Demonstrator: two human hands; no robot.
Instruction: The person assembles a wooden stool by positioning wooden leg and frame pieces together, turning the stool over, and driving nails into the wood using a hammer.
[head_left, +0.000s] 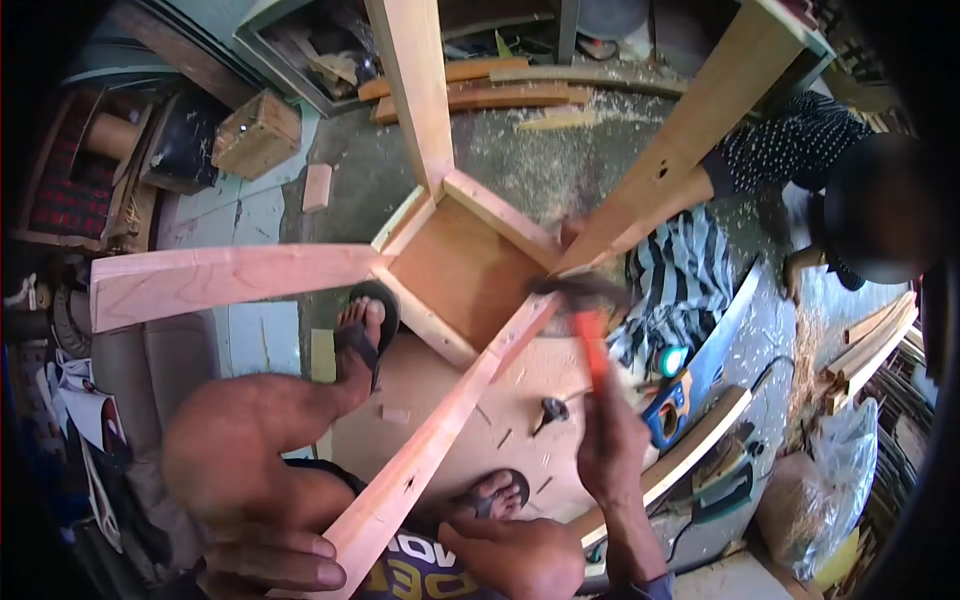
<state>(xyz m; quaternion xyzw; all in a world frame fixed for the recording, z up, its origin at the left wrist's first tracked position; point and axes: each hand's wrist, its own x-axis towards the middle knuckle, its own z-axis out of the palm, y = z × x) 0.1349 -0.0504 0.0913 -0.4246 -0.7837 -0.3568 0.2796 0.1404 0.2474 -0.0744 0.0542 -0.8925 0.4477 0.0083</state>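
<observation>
An upturned wooden stool (432,325) with splayed legs and a brown panel (455,262) inside its frame lies in front of me. My left hand (275,562) is closed around the end of the near stool leg (405,478). In my right hand (612,445) is a hammer (592,345) with an orange-red handle, gripped low. Its dark head, smeared by motion, is at the frame's right corner; whether it touches the wood I cannot tell. Another person's hand (572,230) is at that corner, partly hidden behind the far right leg (680,140).
Right of the stool lie a striped cloth (685,275), a handsaw (700,365) and a curved wood strip (700,450). A small dark object (550,412) and nails rest on the board (400,375) below. My sandalled foot (362,330) is beside the frame. Wood pieces (480,95) lie behind.
</observation>
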